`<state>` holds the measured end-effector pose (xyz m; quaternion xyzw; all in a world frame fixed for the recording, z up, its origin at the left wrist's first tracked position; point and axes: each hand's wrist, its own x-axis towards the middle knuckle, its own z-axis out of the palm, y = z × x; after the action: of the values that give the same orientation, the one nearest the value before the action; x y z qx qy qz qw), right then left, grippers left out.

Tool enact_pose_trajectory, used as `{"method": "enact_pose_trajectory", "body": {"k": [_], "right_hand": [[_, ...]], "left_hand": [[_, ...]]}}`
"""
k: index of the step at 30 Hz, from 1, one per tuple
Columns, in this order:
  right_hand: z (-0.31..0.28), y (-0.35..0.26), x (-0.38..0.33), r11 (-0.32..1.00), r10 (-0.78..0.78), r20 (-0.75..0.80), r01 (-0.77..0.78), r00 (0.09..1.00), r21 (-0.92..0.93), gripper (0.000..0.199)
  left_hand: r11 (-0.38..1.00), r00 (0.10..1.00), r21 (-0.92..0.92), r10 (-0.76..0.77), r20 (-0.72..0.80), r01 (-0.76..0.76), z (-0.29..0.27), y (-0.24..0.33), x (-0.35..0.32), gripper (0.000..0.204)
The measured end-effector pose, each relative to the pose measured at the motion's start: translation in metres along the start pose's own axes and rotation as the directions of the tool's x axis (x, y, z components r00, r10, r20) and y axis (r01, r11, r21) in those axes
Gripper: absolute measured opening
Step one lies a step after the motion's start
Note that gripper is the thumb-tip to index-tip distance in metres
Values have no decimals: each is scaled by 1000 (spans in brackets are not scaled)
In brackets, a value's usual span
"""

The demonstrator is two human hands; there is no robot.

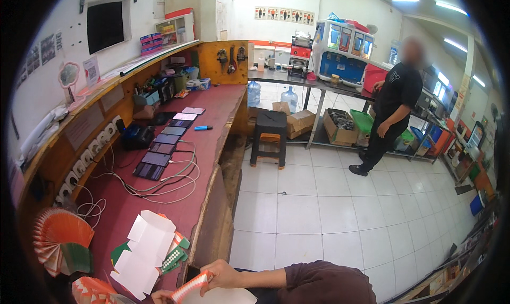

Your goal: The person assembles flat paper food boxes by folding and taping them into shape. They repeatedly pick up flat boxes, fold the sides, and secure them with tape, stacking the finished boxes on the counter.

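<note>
Red counter (175,160): it runs away from your hands, up and to the left of them.
Fan (61,240): an orange folded-paper fan stands well left of your hands, near the counter's outer edge.
Sheets (141,253): white paper pieces lie just above your left hand, with green scraps under them.
Left hand (161,296): low at the frame's edge, only partly in view; you seem to touch the lower end of the strip, but how your fingers stand cannot be told.
Strip (190,287): an orange-and-white folded paper strip sits between your hands, tilted up to the right.
Right hand (223,275): your fingers are closed around the strip's upper end, with a white sheet just below.
Phones (164,142): a row of dark screens with white cables lies well above your hands.
Stool (270,134): far up and right of your right hand.
Person (393,105): dressed in black, standing well off to the right by a metal table.
</note>
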<state>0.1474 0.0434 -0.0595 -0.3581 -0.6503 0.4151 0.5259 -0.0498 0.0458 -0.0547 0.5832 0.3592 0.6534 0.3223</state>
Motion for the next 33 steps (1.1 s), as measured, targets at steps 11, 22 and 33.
{"method": "enact_pose_trajectory", "body": {"k": [11, 22, 33], "right_hand": [[2, -10, 11, 885, -421, 191, 447, 887, -126, 31], [-20, -36, 46, 985, 80, 81, -66, 994, -158, 28], [50, -2, 31, 975, 213, 744, -182, 633, -125, 33]], "left_hand": [[780, 833, 291, 511, 213, -554, 8, 28, 7, 42], [860, 685, 78, -454, 570, 504, -7, 28, -36, 35], [777, 786, -149, -618, 0, 611, -80, 56, -66, 32]]}}
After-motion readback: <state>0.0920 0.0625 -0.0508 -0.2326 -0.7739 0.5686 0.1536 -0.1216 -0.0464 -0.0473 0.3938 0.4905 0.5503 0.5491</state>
